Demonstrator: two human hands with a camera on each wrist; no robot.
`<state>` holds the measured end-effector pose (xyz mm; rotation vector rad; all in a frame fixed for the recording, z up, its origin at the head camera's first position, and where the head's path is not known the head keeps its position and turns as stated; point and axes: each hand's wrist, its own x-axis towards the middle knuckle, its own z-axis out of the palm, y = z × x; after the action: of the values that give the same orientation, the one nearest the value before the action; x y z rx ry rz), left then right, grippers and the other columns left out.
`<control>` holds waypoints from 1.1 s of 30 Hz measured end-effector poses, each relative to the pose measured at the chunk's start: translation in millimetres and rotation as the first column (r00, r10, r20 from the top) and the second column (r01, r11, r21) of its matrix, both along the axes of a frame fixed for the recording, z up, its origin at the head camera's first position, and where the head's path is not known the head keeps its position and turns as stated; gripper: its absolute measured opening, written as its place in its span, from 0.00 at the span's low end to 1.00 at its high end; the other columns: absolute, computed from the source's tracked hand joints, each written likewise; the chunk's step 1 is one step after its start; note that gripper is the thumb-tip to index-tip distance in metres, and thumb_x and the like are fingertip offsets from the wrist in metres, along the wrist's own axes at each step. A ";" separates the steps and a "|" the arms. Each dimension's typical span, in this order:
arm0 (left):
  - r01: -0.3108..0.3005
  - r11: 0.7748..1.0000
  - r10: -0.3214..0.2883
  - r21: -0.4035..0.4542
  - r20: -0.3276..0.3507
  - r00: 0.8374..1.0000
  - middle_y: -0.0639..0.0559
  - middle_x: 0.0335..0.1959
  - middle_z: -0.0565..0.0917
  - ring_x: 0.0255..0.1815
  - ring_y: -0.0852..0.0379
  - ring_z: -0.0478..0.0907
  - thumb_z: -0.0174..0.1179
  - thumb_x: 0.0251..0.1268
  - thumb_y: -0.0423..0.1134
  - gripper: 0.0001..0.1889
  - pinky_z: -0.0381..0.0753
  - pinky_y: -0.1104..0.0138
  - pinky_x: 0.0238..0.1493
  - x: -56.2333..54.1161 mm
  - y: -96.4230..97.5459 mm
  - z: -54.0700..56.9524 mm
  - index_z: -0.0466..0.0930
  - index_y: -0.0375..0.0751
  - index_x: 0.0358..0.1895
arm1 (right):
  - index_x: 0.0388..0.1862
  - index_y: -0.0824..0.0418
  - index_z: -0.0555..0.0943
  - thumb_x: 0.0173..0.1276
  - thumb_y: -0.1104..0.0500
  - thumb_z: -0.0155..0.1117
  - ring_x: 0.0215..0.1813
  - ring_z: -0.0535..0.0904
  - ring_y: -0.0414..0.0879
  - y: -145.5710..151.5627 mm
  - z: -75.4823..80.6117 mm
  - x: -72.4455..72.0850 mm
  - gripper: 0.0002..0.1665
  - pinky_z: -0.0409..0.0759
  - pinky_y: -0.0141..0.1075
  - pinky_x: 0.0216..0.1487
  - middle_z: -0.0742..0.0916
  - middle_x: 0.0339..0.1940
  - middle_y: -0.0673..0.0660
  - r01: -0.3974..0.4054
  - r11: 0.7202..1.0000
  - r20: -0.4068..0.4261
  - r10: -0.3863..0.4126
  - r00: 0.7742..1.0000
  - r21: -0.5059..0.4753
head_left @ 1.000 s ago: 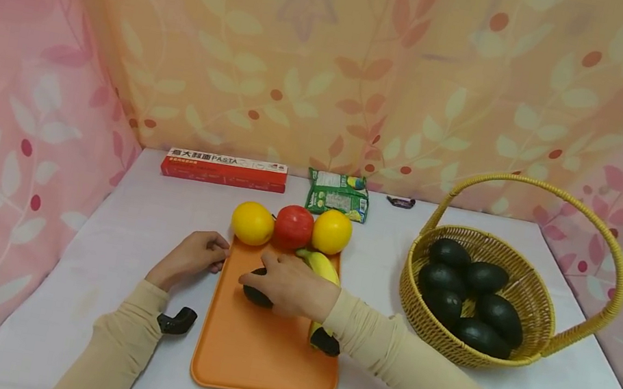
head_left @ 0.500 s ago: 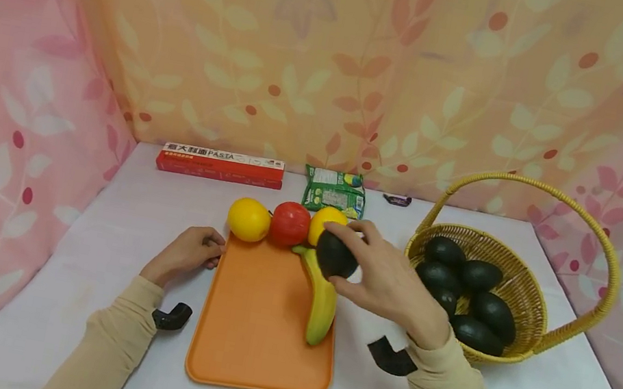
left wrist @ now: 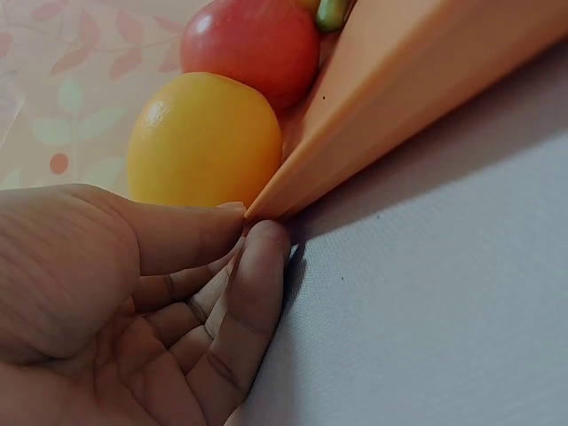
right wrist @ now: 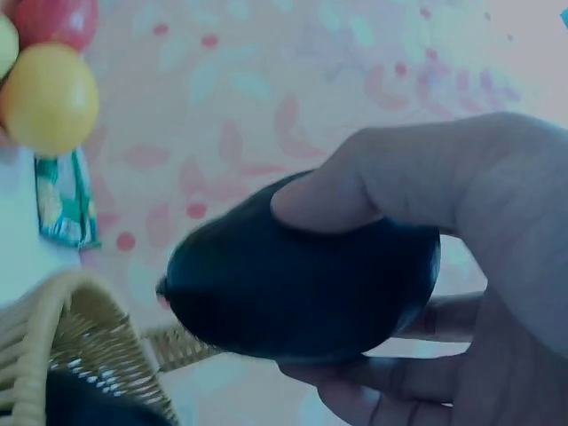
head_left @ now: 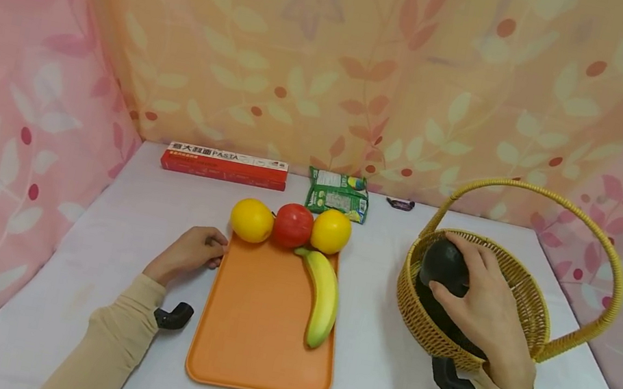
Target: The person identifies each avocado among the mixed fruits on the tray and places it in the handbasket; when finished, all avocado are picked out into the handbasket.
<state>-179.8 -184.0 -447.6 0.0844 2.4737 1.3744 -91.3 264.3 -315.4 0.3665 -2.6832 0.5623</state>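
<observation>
My right hand (head_left: 482, 305) grips a dark green avocado (head_left: 444, 265) over the left part of the wicker basket (head_left: 410, 309). In the right wrist view, thumb and fingers wrap the avocado (right wrist: 293, 275) from both sides. Other dark avocados lie in the basket, mostly hidden beneath the hand. My left hand (head_left: 193, 254) pinches the left rim of the orange tray (head_left: 252, 351) between thumb and index finger, as the left wrist view shows. On the tray's right side lies a banana (head_left: 320, 300). Two yellow fruits, the left one (head_left: 252, 220) and the right one (head_left: 332, 231), flank a red fruit (head_left: 293, 225) at its far end.
Along the back of the white table stand a red pasta box (head_left: 224, 166), green snack packets (head_left: 338, 195) and a small dark-wrapped piece (head_left: 400, 204). The basket's tall handle (head_left: 544, 190) arches above it. Patterned curtains (head_left: 311, 55) enclose the back and sides.
The right hand lifted the avocado off the tray and carried it right, past the banana, to above the basket. The left hand has stayed at the tray's edge.
</observation>
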 end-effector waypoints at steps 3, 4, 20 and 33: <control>-0.007 1.000 0.007 -0.001 0.003 1.000 0.43 0.33 0.82 0.28 0.60 0.77 0.53 0.70 0.34 0.14 0.78 0.71 0.33 -0.7 0.4 -0.8 0.76 0.27 0.51 | 0.72 0.53 0.65 0.53 0.60 0.72 0.49 0.77 0.64 5.5 -6.7 -3.1 0.46 0.76 0.65 0.42 0.74 0.58 0.66 0.044 0.999 0.026 -0.044 0.999 0.008; -0.001 1.000 0.001 -0.004 0.002 1.000 0.43 0.33 0.82 0.28 0.60 0.77 0.53 0.70 0.34 0.14 0.78 0.71 0.33 -0.7 0.4 -0.8 0.75 0.26 0.51 | 0.72 0.53 0.65 0.53 0.60 0.72 0.49 0.77 0.65 6.3 -8.8 -4.4 0.46 0.76 0.65 0.42 0.73 0.59 0.67 0.055 0.998 0.037 -0.055 0.998 0.010; 0.015 1.000 -0.015 0.006 -0.003 1.000 0.42 0.35 0.81 0.28 0.59 0.77 0.53 0.70 0.33 0.14 0.79 0.69 0.35 -0.4 0.4 3.8 0.75 0.25 0.51 | 0.70 0.60 0.64 0.59 0.61 0.70 0.42 0.78 0.73 -6.2 -27.3 -11.3 0.41 0.76 0.65 0.38 0.72 0.59 0.76 0.099 0.991 0.153 -0.112 0.982 0.087; 0.025 1.000 -0.024 0.017 -0.021 0.999 0.41 0.34 0.81 0.28 0.59 0.78 0.52 0.70 0.33 0.14 0.80 0.68 0.34 0.3 -1.2 1.6 0.75 0.25 0.50 | 0.69 0.65 0.68 0.69 0.61 0.57 0.54 0.76 0.74 -7.4 -22.5 -10.0 0.30 0.75 0.66 0.46 0.74 0.62 0.76 0.129 0.979 0.251 -0.165 0.954 0.155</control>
<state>-179.5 -185.2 -446.0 0.1332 2.4700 1.3921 -101.3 256.8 -338.0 0.1315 -2.9831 0.4072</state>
